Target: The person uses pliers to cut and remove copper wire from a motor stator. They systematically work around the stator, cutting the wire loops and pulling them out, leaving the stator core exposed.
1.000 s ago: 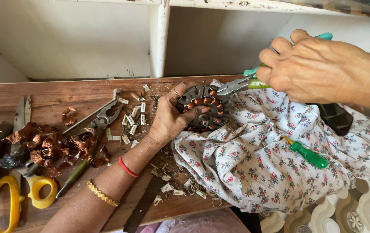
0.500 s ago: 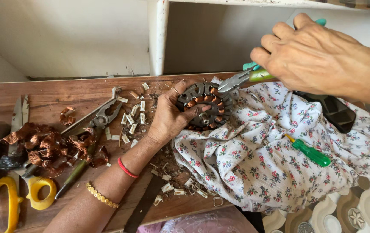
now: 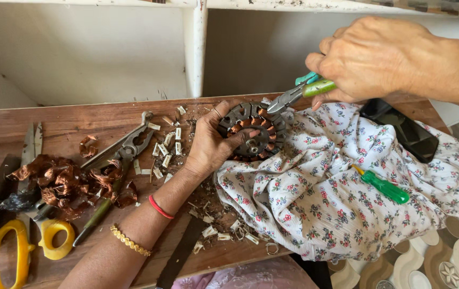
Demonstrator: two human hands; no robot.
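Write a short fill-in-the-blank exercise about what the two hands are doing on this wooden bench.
1. The left hand steadies a round motor stator with copper windings on the ____ bench.
2. The right hand grips green-handled cutting pliers whose tip meets the stator's ____ edge.
3. A green-handled screwdriver lies on the ____ cloth.
4. The scissors at the bench's left end have ____ handles.

Missing words: wooden; upper right; floral; yellow
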